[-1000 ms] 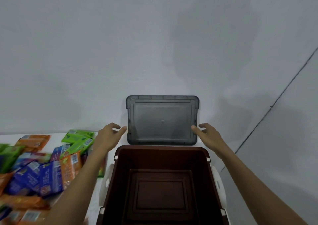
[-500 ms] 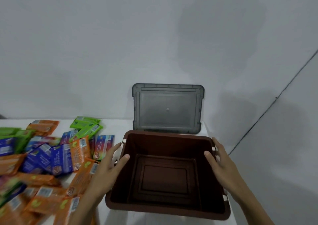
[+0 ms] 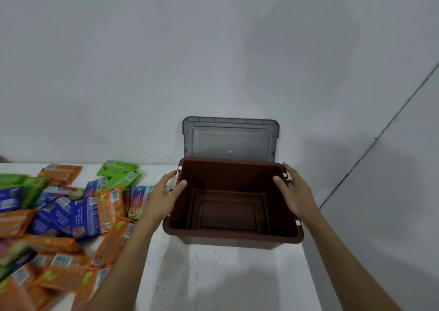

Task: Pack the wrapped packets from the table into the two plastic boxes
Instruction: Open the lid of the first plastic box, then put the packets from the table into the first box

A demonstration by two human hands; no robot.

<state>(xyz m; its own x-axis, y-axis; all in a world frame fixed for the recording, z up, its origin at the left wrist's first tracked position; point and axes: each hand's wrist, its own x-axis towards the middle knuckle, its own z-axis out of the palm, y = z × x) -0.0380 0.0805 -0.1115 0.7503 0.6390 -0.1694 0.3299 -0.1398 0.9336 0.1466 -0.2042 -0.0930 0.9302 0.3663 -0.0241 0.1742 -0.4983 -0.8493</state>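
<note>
Step in hand: I judge this to be placing the container, before any packing. The brown box (image 3: 232,238) is empty, and no packet is in either hand.
Left grip: the left hand (image 3: 164,199) clasps the box's left wall, with the thumb hooked over the rim to the inside and the fingers on the outside.
Right grip: the right hand (image 3: 294,194) does the same on the right wall, thumb inside and fingers outside.
Where the box is: it is at the right end of the white tabletop (image 3: 213,275), near the wall (image 3: 213,49). I cannot tell whether its base rests fully on the tabletop or hangs just above it.
Lid: the grey lid (image 3: 230,139) stands on edge behind the box and leans on the wall.
Packets: the packets (image 3: 71,215) lie in a loose, overlapping heap of orange, blue and green. They sit left of the box, and the nearest lie just beside my left wrist.
Which way the box points: its mouth faces up towards me. Its long axis seems to run left to right, parallel with the wall.
Next move: I would let the box settle flat and free both hands. Then I would reach left for the closest packets and lay them lengthwise along that axis.
Second box: it is not in view.
</note>
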